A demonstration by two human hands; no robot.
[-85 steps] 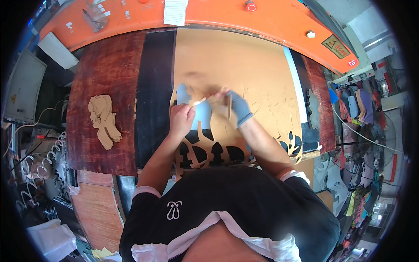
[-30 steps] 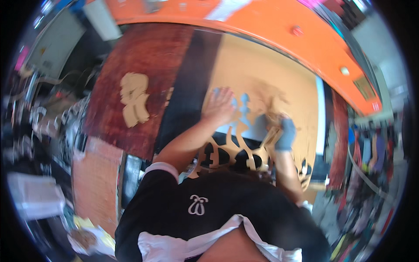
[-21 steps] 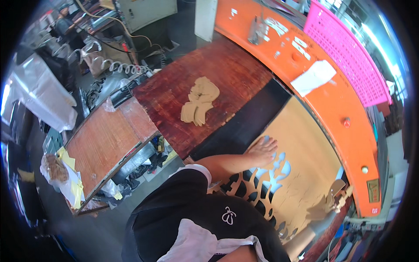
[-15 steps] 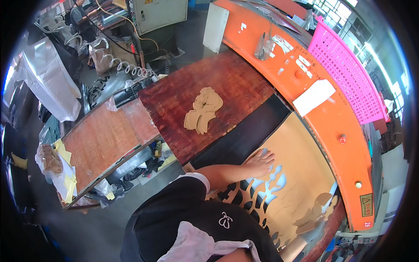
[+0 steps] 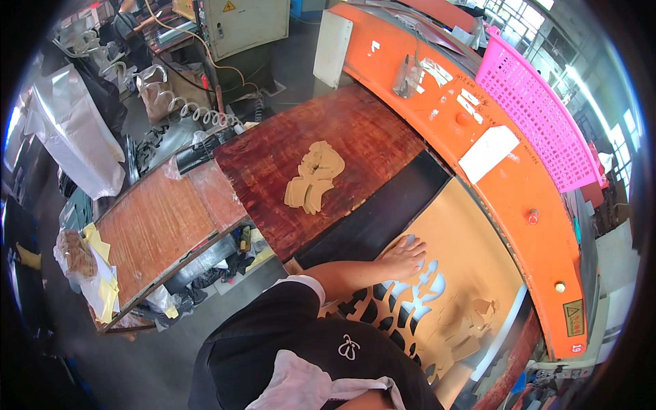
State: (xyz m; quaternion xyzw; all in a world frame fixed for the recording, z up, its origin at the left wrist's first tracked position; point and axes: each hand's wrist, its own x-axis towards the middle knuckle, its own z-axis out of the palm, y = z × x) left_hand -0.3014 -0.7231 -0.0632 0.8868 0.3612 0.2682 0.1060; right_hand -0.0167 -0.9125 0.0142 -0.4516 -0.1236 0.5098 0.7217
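Observation:
My left hand (image 5: 403,260) lies open on a tan sheet (image 5: 465,232), its fingers spread beside several cut-out holes. A small grey-blue patch shows by its fingers. White and black show through the holes. At the lower right, my right forearm (image 5: 452,384) reaches over the sheet. Several tan cut pieces (image 5: 461,347) cover most of that hand and seem to be held in it; its fingers are hidden. Above them the picture is smeared by motion. A pile of similar tan cut pieces (image 5: 313,179) rests on the reddish-brown board (image 5: 253,154) farther off.
An orange machine beam (image 5: 437,102) curves along the right side, with a red button (image 5: 533,216) on it. Behind it stands a pink basket (image 5: 540,113). A black strip (image 5: 383,205) separates board and sheet. A wooden side table (image 5: 160,219) stands at the left.
The tan pieces at my right hand have shifted left and spread over the sheet, uncovering more of the white strip. My left hand stays on the sheet. The whole view has shifted slightly.

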